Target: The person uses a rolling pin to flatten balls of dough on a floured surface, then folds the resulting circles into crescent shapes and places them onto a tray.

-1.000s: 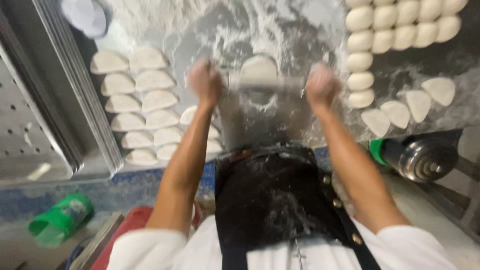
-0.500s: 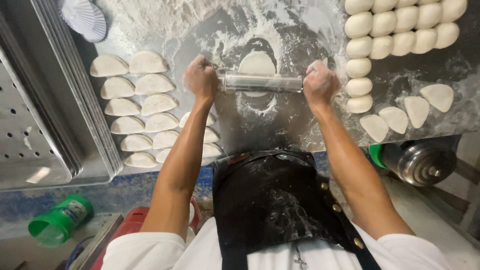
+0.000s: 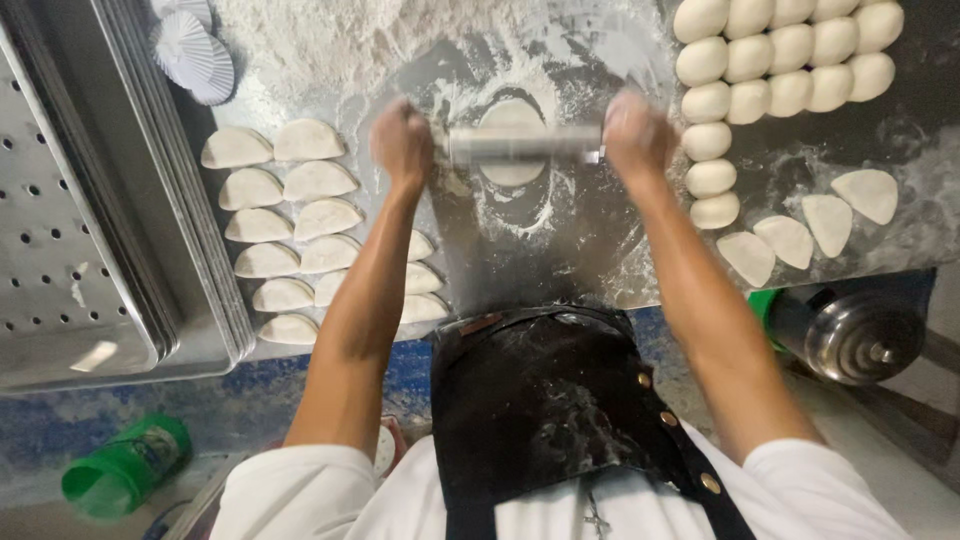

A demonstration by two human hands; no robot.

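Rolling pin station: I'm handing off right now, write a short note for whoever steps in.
Left hand and right hand each have a grip on one end of the metal rolling pin, which lies across a dough disc on the floured table.
Done: folded half-moon pieces in rows at left, four more at right.
Left: dough balls at upper right, unrolled.

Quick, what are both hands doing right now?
Left hand: closed on one end of the rolling pin.
Right hand: closed on the other end.
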